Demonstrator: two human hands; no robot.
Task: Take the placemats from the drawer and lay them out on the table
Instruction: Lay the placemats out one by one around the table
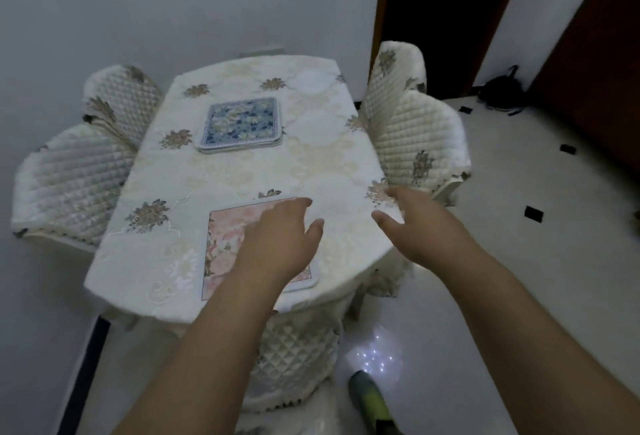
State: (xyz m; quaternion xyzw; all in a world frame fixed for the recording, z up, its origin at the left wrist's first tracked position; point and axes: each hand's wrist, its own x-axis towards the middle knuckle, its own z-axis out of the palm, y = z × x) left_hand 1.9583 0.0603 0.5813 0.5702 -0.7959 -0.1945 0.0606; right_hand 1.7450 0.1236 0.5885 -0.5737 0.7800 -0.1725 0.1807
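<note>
Pink placemat down at the near edge, blue stack farther back

While the pink placemat [225,247] lies flat at the near edge of the table [322,143], the left hand [277,240] rests on it, fingers straight and gripping nothing. Just beside it, the right hand [415,223] hovers over the table's right edge, fingers spread loosely, holding nothing. Farther back sits a stack of blue placemats [240,126], well apart from the pink one. Quilted chairs [412,133] flank the table on both sides
</note>
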